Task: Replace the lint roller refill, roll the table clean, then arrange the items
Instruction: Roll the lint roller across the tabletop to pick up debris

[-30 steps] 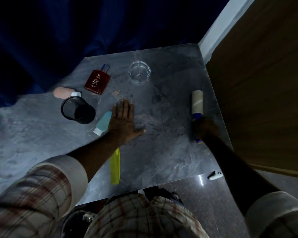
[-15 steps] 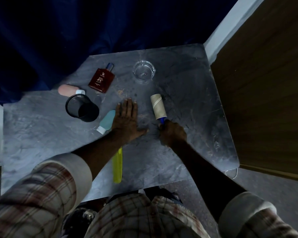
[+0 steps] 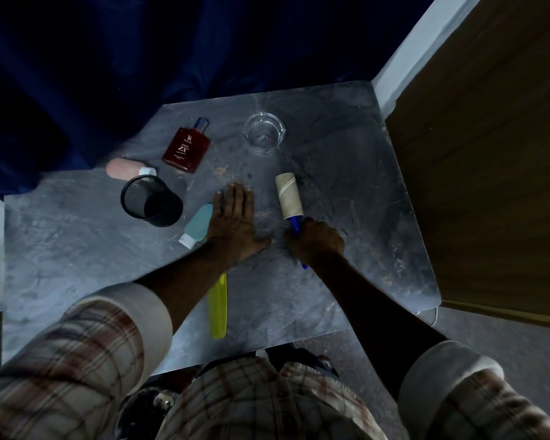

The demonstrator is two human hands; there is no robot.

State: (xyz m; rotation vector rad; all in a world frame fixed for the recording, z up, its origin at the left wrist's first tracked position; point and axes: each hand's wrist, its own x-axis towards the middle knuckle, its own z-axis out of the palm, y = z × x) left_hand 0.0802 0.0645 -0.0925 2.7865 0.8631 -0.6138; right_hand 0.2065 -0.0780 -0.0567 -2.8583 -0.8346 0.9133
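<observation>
Right now the rolling step looks to be in hand: the right hand is closed round the blue handle of the roller, whose pale tube lies on the table near its middle, pointing away from the person. Whether the tube is a fresh refill or a bare core I cannot tell; it looks cardboard-coloured. The left hand lies flat and spread wide on the table, holding nothing, just beside a teal bottle.

Next, I'd judge, the roller needs steady strokes across the specks near the left hand, and that hand must lift clear so the patch beneath it can be reached. The items on the left will also need shifting before that side can be rolled.

Counted: one roller, one teal bottle, one pink bottle, one brown perfume bottle, one black mesh cup lying tipped, one glass ashtray, one yellow strip partly under the left forearm
</observation>
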